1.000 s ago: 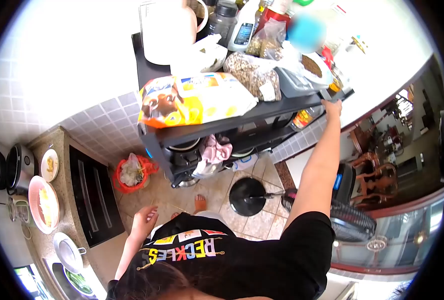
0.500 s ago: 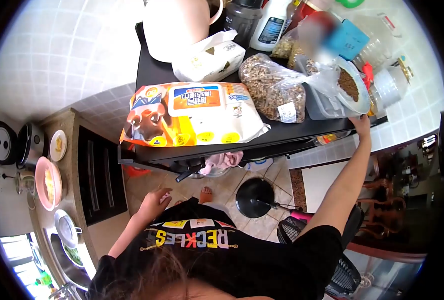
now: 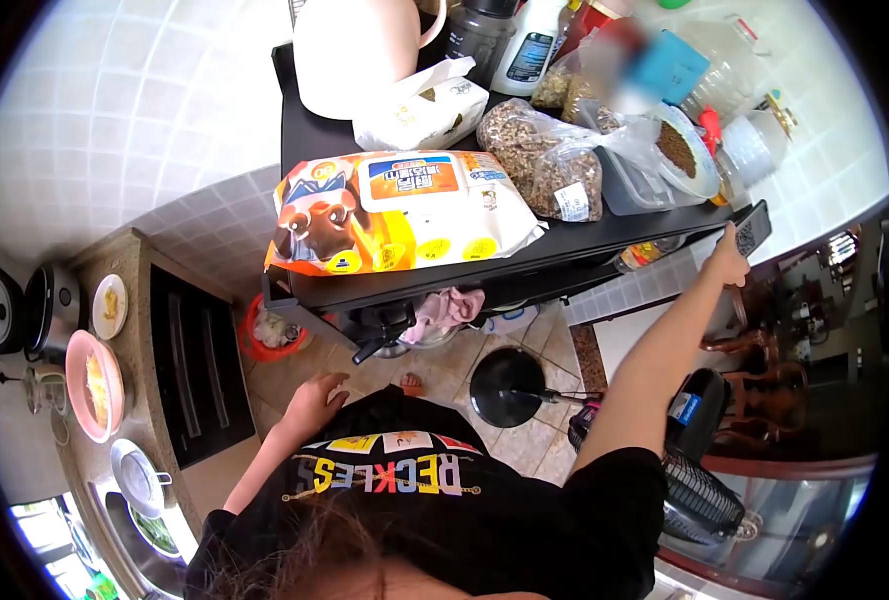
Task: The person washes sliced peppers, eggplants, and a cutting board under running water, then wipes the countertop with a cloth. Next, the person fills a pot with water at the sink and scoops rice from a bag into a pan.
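My right hand (image 3: 728, 263) is closed around a dark, flat, rectangular phone (image 3: 753, 231) with a patterned patch on its face. It holds the phone just off the right end of the black shelf (image 3: 384, 288). Close by on the shelf is a clear plastic tub (image 3: 654, 195) with a round container of brown granules (image 3: 676, 150) on it. My left hand (image 3: 314, 402) hangs low in front of my shirt, fingers loosely apart, with nothing visible in it. A large orange and white wipes pack (image 3: 419, 225) lies along the shelf's front edge.
On the shelf are a bag of mixed grains (image 3: 539, 160), a tissue pack (image 3: 422, 112), a pale jug (image 3: 354, 60) and several bottles. A black round base (image 3: 507, 387) stands on the floor beside a fan (image 3: 699, 500). A counter at left holds a pink bowl (image 3: 94, 385).
My right hand has come away from the shelf's edge by the tub and now shows the phone, held outward. My left hand's fingers have straightened. The view has shifted slightly.
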Demonstrator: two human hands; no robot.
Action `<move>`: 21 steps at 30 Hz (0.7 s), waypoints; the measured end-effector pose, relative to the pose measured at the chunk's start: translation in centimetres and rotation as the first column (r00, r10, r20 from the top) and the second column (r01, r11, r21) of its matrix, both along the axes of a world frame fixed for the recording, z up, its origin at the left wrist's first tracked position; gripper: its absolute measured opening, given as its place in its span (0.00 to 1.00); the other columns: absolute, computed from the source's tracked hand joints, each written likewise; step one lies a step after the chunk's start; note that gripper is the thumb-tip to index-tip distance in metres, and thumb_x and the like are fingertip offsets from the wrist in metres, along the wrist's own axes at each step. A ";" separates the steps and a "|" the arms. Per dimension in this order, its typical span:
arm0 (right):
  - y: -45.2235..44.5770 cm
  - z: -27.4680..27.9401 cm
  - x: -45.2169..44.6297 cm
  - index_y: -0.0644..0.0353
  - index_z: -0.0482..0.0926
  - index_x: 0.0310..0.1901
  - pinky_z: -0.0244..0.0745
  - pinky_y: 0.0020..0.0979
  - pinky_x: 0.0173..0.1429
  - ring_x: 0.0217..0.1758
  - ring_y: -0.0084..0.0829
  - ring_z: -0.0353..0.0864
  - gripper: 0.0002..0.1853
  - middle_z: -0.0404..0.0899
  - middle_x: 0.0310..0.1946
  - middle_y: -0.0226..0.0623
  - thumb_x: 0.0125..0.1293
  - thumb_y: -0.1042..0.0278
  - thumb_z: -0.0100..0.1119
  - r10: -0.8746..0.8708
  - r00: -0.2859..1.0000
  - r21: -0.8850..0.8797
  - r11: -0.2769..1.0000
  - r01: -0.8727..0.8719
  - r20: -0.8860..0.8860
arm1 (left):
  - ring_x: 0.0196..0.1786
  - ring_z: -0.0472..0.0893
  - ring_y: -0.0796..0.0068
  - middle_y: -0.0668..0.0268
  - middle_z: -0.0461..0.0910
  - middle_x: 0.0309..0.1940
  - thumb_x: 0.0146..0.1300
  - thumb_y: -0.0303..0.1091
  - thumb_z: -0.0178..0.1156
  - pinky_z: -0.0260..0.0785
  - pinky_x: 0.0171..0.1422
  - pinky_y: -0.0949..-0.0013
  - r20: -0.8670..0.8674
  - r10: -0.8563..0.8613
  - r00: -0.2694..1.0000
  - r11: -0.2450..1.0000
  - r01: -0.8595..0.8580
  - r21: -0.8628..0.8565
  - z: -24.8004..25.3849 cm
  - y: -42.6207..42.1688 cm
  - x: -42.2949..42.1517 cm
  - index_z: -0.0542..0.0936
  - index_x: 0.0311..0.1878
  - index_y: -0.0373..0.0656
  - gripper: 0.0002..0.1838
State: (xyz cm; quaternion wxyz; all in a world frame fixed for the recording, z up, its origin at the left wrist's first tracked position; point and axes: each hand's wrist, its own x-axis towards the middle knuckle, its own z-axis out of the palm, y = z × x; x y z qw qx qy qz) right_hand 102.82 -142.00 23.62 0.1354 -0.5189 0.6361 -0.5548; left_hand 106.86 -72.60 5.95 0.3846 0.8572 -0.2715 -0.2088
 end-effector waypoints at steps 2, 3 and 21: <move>3.3 1.1 0.7 0.82 0.74 0.39 0.69 0.46 0.50 0.44 0.52 0.72 0.45 0.72 0.41 0.63 0.31 0.43 0.75 -0.116 0.993 -0.250 0.961 0.116 0.018 | 0.42 0.77 0.51 0.52 0.77 0.38 0.56 0.32 0.58 0.70 0.46 0.59 0.016 -0.040 0.999 0.999 0.040 0.003 -0.7 0.7 -0.2 0.76 0.47 0.41 0.15; 6.3 2.1 1.1 0.80 0.73 0.41 0.69 0.46 0.50 0.44 0.52 0.71 0.44 0.71 0.42 0.62 0.32 0.45 0.75 -0.077 0.997 -0.365 0.928 0.078 0.016 | 0.42 0.77 0.51 0.52 0.77 0.39 0.55 0.32 0.58 0.69 0.46 0.58 0.025 -0.069 0.997 0.998 0.069 0.014 -1.0 0.7 -0.1 0.76 0.47 0.41 0.15; 37.7 4.9 4.6 0.64 0.65 0.56 0.66 0.42 0.52 0.51 0.45 0.61 0.41 0.58 0.46 0.49 0.34 0.76 0.72 0.592 0.756 -0.633 0.477 -0.609 -0.282 | 0.41 0.76 0.51 0.52 0.77 0.36 0.55 0.33 0.58 0.70 0.45 0.58 0.144 -0.093 0.985 0.996 0.090 0.026 -0.2 5.0 -2.9 0.76 0.47 0.40 0.15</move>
